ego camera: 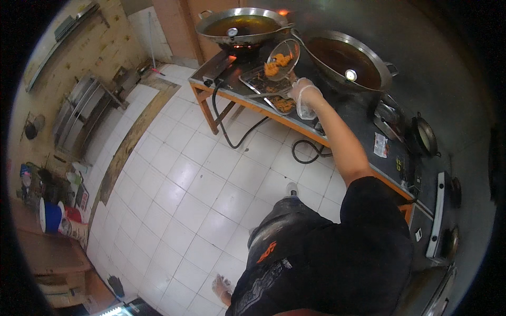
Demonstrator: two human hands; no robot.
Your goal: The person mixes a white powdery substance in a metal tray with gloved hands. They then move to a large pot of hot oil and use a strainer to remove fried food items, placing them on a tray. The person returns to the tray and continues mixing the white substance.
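Note:
My right hand [303, 94], in a clear plastic glove, grips the handle of a mesh skimmer [290, 59]. Golden-orange fried pieces [278, 65] lie in the skimmer's bowl. Beneath it is a metal tray [259, 91] with more orange fried food [284, 105] and crumbs. A long metal utensil [265, 94] crosses the tray towards my right hand; whether I hold that too cannot be made out. Low in the picture, away from the table, my left hand [222, 287] hangs gloved, with nothing visible in it and its fingers apart.
Two wide metal woks of dark oil, one at the back [241, 25] and one at the right [344, 59], each carry a dial thermometer. Black hoses [233, 144] hang below the table [213, 89]. A packet [380, 145] and a small pan [424, 136] are further right.

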